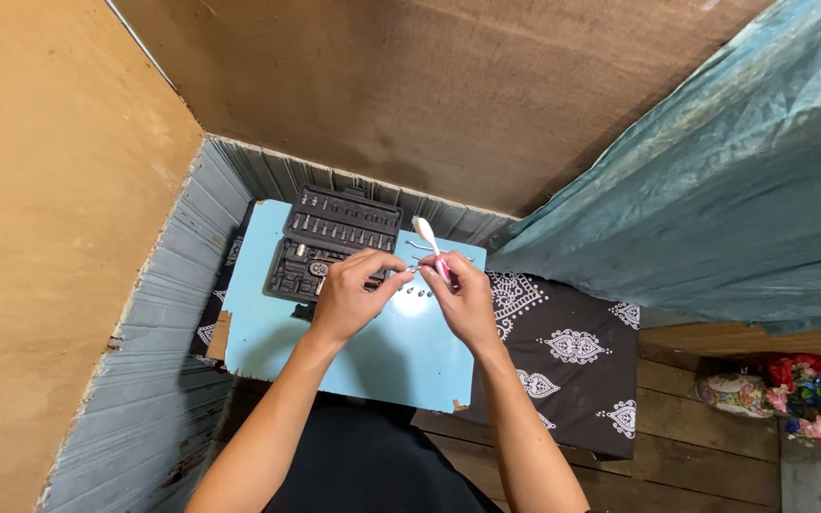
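We hold a pink-handled tool with a white tip [431, 249] pinched in our right hand [467, 302], its tip pointing away from us. Our left hand [352, 293] closes its fingertips on something too small to identify. Both hover over the light blue board [268, 347], beside the open black socket set case [332, 243].

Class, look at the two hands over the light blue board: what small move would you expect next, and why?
Probably bringing the left hand and right hand closer to join parts: the right grips a pink-and-white handled tool, the left pinches something small, too tiny to identify, fingertips nearly meeting.
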